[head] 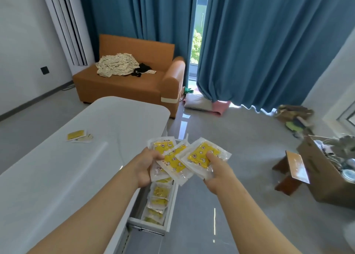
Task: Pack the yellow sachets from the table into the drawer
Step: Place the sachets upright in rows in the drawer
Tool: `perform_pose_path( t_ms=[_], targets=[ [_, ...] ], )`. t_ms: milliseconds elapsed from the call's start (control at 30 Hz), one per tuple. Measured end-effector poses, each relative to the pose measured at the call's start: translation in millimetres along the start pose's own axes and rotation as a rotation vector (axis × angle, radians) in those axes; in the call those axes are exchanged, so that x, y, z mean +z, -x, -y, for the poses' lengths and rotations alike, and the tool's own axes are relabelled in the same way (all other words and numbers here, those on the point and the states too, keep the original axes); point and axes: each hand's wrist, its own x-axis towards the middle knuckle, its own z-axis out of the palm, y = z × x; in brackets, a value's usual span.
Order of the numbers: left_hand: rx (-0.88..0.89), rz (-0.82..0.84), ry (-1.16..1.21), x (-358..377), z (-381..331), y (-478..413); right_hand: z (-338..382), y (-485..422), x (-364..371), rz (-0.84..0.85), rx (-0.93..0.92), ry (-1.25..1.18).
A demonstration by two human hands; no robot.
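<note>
Both hands hold a fan of yellow sachets [175,158] in clear wrappers above the open drawer [172,205]. My left hand [147,166] grips the fan's left side. My right hand [216,169] pinches the rightmost sachet [203,155] with the thumb on top. Inside the white drawer, on the table's right side, several yellow sachets [158,197] lie in a row. Two more sachets [78,135] rest on the white table [57,167] at the far left.
An orange sofa [132,81] with a heap of packets stands behind the table. Blue curtains hang at the back. A small wooden stool [292,172] and a cardboard box [326,177] of clutter sit on the grey floor to the right.
</note>
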Motion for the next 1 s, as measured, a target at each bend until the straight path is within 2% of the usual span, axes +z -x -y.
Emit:
perform_pose_path(
  t_ms=[400, 667, 833, 1000],
  targets=[
    [-0.073, -0.086, 0.039, -6, -47, -198, 45, -190, 88, 0.029, 0.122, 0.093],
    [-0.124, -0.412, 0.130, -54, -37, -288, 24, -316, 143, 0.135, 0.261, 0.459],
    [-0.148, -0.665, 0.306, -66, -5, -316, -3, -389, 169, 0.292, 0.324, 0.755],
    [-0.231, -0.898, 0.332, -70, 44, -327, -38, -424, 189, 0.531, 0.354, 1.059]
  ],
)
